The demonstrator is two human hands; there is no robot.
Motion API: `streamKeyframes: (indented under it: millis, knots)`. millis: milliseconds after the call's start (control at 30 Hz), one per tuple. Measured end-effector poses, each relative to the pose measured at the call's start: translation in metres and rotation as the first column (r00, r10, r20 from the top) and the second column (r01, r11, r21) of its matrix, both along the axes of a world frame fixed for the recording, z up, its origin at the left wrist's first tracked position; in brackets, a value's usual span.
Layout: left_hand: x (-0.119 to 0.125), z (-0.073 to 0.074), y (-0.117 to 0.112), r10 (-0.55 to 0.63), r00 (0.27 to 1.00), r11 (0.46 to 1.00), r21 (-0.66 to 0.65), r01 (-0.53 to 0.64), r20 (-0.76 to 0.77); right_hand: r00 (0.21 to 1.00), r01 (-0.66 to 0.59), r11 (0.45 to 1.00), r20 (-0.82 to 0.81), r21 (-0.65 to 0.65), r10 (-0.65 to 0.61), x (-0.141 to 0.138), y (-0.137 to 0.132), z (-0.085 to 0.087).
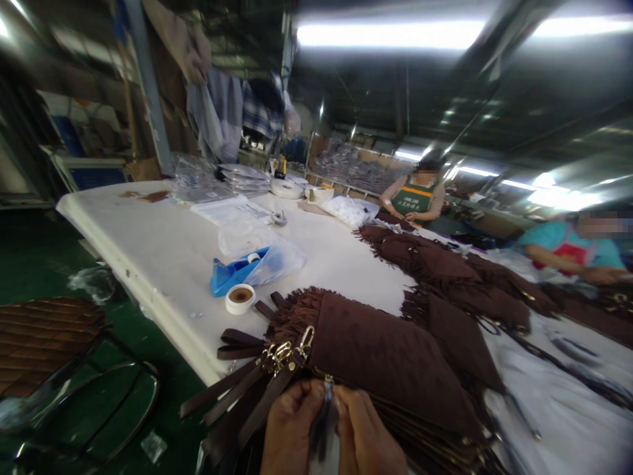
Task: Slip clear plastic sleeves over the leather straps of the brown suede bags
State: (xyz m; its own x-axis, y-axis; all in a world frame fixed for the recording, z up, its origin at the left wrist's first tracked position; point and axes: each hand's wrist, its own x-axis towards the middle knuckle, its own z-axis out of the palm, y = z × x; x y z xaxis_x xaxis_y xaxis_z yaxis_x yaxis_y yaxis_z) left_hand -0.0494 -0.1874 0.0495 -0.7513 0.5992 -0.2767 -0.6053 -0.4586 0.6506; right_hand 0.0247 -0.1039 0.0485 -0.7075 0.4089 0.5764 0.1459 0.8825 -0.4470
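Observation:
At the near edge of the table, a stack of dark brown fringed bags (380, 349) lies with gold clasps and wrist straps (277, 369) hanging off its left end. My left hand (291, 422) and my right hand (368, 425) are close together at the zip edge of the top bag. Both pinch the zipper pull (328, 382), at the end of the zip. A dark strip (324, 429), blurred and partly hidden, hangs down between my hands from the pull.
On the white table (163, 257) are a blue tape dispenser (237, 270), a tape roll (241, 298), plastic bags (237, 221) and more brown bags (425, 254). Two co-workers, one in a green apron (414, 198), are across the table. A stool (54, 343) stands at left.

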Motion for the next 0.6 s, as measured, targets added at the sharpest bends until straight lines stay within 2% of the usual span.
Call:
streamKeyframes:
  millis: [100, 233, 300, 367, 467, 533, 600]
  knots:
    - [-0.002, 0.005, -0.003, -0.015, 0.998, 0.999, -0.052, 0.012, -0.067, 0.999, -0.031, 0.999, 0.021, -0.015, 0.031, 0.004, -0.002, -0.005]
    - [-0.005, 0.009, -0.008, -0.065, 0.993, 0.993, -0.101, 0.055, -0.1, 0.999, 0.019, 0.998, 0.04, -0.059, -0.017, 0.005, -0.003, -0.008]
    - [-0.007, 0.007, -0.009, -0.072, 0.99, 0.989, -0.14, 0.055, -0.119, 0.999, 0.02, 0.992, 0.041, -0.128, -0.015, 0.005, -0.004, -0.009]
    - [-0.01, 0.002, -0.01, -0.057, 0.984, 0.983, -0.183, 0.026, -0.167, 0.999, 0.003, 0.968, 0.048, -0.253, 0.009, 0.005, -0.004, -0.009]
    - [-0.012, -0.002, -0.009, -0.063, 0.987, 0.986, -0.162, 0.039, -0.148, 0.998, -0.055, 0.865, 0.01, -0.499, 0.069, 0.005, -0.003, -0.007]
    - [-0.01, -0.001, -0.007, -0.082, 0.997, 0.995, -0.055, 0.082, -0.01, 0.994, -0.102, 0.776, -0.029, -0.622, 0.107, 0.006, -0.002, -0.004]
    - [-0.008, 0.001, -0.004, -0.105, 0.984, 0.993, 0.073, 0.096, 0.144, 0.992, -0.116, 0.71, -0.042, -0.695, 0.121, 0.007, -0.001, -0.001]
